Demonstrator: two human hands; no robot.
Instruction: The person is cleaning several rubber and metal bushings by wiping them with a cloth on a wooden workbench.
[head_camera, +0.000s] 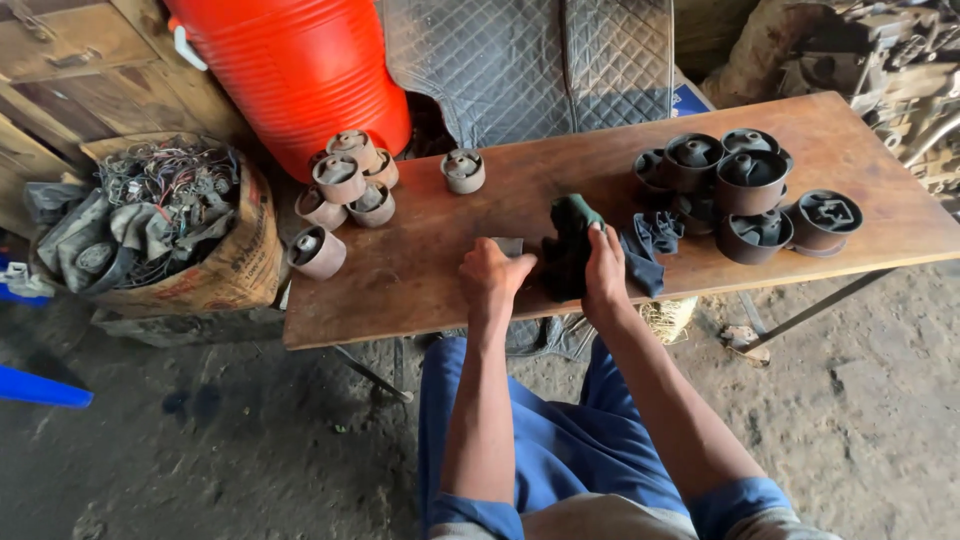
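Observation:
I sit at a brown wooden table (420, 260). My left hand (492, 277) is closed on something small and grey at the table's front middle; the object is mostly hidden under the fingers. Just to its right, my right hand (604, 268) grips a dark green and black rag (570, 245) that is bunched upright on the tabletop. A dark blue cloth (652, 240) lies right beside that hand. Several rusty brown round bushings (345, 190) are piled at the table's left end. A single one (463, 171) stands apart near the far edge.
Several black round bushings (750, 195) are stacked at the table's right end. A red ribbed barrel (305, 70) stands behind the left pile. A cardboard box of wires and rags (160, 225) sits left of the table. A quilted grey mat (530, 60) hangs behind.

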